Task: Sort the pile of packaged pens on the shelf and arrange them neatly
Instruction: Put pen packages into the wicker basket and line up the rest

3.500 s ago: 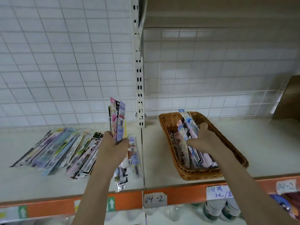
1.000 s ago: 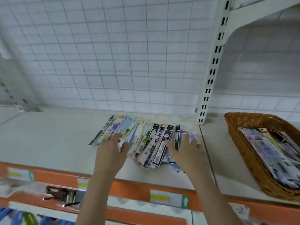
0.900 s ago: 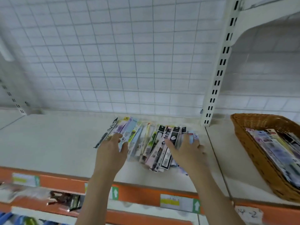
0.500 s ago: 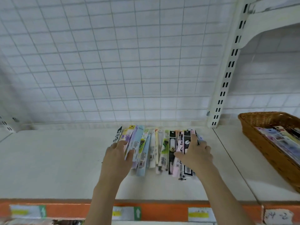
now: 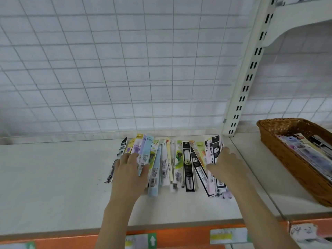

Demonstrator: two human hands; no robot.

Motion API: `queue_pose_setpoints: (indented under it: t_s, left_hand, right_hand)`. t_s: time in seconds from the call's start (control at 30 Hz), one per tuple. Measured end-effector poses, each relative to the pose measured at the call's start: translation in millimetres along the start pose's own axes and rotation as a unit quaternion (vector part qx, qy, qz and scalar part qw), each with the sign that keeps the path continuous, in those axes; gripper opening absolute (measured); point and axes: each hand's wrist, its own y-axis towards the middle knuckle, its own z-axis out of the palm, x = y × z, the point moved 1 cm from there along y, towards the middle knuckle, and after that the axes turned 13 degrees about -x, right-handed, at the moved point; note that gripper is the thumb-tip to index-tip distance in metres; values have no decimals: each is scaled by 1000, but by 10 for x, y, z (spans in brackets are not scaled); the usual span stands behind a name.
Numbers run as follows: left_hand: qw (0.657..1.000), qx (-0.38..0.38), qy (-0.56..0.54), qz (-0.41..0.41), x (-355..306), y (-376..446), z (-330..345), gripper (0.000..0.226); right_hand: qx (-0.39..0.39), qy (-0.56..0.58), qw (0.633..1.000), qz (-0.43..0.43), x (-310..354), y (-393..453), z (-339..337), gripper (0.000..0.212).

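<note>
A row of packaged pens (image 5: pixel 177 164) lies side by side on the white shelf (image 5: pixel 53 177), long sides pointing toward the back grid. My left hand (image 5: pixel 130 172) rests flat on the left end of the row, fingers straight over the purple and blue packs. My right hand (image 5: pixel 224 165) presses with straight fingers against the right end, at the black and pink packs. Neither hand grips a pack.
A brown wicker basket (image 5: pixel 280 151) with more packaged pens stands on the shelf section to the right. A white slotted upright (image 5: pixel 246 78) divides the sections. A white wire grid (image 5: pixel 125 69) backs the shelf. The orange shelf edge (image 5: pixel 179 236) carries price labels.
The fanned, slanted packs have been pushed straighter and closer together between my hands. Earlier my left hand held a bundle and my right hand was in the basket; both now lie on the row.
</note>
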Motion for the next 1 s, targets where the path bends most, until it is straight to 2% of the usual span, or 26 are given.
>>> queue_pose_setpoints:
  t_s: [0.27, 0.43, 0.6, 0.8, 0.87, 1.0]
  left_hand:
    - [995, 70, 66, -27, -49, 225, 77, 73]
    - [988, 121, 82, -48, -129, 272, 99, 70]
    - [982, 150, 102, -46, -163, 327, 71, 74]
    - [968, 184, 165, -29, -216, 340, 77, 103]
    - [965, 195, 172, -32, -238, 343, 100, 99]
    - [976, 188, 92, -66, -304, 334, 145, 62]
  right_hand:
    - [-38, 61, 997, -28, -2, 39, -99, 61]
    - [-70, 101, 991, -51, 61, 17, -190, 52]
    - [-62, 119, 990, -47, 78, -17, -179, 48]
    - [-68, 113, 990, -51, 85, -82, -139, 49]
    - [-67, 120, 989, -49, 117, -96, -117, 56]
    - [-75, 122, 989, -36, 142, -107, -86, 64]
